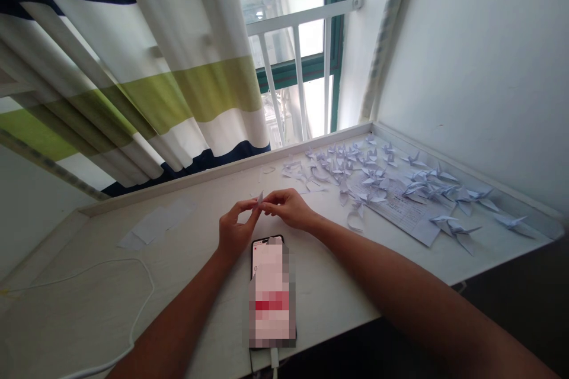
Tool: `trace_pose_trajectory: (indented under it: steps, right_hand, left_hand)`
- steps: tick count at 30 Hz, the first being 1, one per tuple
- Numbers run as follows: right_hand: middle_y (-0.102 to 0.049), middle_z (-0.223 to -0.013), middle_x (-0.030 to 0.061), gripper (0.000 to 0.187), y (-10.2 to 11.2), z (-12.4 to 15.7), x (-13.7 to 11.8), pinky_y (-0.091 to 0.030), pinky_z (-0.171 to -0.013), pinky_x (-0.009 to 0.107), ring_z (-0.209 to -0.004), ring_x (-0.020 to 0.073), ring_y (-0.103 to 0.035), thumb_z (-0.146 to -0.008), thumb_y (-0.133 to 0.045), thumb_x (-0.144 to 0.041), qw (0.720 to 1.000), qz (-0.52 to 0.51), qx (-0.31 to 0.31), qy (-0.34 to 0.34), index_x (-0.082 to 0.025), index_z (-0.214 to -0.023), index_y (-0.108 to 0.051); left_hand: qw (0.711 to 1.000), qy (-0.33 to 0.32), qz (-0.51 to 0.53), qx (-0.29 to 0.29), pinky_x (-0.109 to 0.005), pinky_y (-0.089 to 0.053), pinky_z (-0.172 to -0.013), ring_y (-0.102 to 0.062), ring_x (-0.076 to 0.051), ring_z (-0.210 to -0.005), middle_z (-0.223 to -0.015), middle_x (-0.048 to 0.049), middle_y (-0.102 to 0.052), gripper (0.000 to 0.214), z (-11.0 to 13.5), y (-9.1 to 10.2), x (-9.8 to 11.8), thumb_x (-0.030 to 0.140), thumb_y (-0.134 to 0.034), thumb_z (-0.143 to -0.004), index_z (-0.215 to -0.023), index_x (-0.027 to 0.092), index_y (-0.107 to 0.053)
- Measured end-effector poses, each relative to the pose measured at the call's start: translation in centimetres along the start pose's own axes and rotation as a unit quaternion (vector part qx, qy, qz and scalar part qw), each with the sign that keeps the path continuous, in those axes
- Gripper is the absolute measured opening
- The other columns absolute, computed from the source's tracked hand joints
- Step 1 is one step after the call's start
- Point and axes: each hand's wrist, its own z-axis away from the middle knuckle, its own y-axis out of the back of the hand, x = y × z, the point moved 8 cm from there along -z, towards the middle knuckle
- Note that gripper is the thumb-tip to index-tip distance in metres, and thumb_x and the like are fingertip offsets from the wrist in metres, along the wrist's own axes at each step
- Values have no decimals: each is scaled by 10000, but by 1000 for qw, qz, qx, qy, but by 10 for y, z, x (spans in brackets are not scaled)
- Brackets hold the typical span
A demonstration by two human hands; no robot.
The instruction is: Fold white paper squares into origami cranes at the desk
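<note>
While both your hands meet above the desk (178, 260), a small folded paper (260, 198) sits pinched between them, just beyond the top edge of the phone (272, 284).

Left hand (235, 228): thumb and forefinger closed on the paper's near side.

Right hand (288, 208): fingertips closed on the opposite side, other fingers curled.

You hold it off the surface, probably to crease its tip.

Paper: pale, thin, sharp-pointed.

Phone lies flat under your wrists, likely for easy viewing; a white cable (133, 308) is plugged into its near end.

Folded paper cranes (377, 174), same pale stock, lie scattered to the right, some on a printed sheet (406, 216).
</note>
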Motion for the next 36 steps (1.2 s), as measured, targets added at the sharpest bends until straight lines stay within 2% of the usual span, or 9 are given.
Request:
trace_pose_trajectory:
  steps: [6,12,36]
  right_hand:
    - [-730,-747,63,418,0,1,-3,-532,-672,304,-690,167,-660,-766,-794,-533,1000,3,1,-7,-128,-867,-778]
    - [-725,-732,59,413,0,3,-8,-525,-657,296,-673,163,-655,-762,-791,-535,1000,8,2,-5,-129,-830,-766]
    - [-725,-726,52,329,1,2,-1,-532,-643,289,-655,160,-666,-779,-783,-465,1000,1,4,-14,-137,-793,-754]
  left_hand:
    - [1000,-1,-3,5,-388,-642,-841,-773,-228,-920,-1009,-53,-798,225,0,1,-1,392,-750,-865,-1012,222,-732]
    - [1000,-29,9,-7,-435,-619,-940,-763,-244,-1008,-1076,-65,-792,169,-2,1,8,349,-744,-876,-989,225,-756]
    - [999,-36,19,-8,-428,-624,-921,-758,-236,-1006,-1049,-58,-792,136,-2,-1,6,337,-744,-874,-965,237,-758]
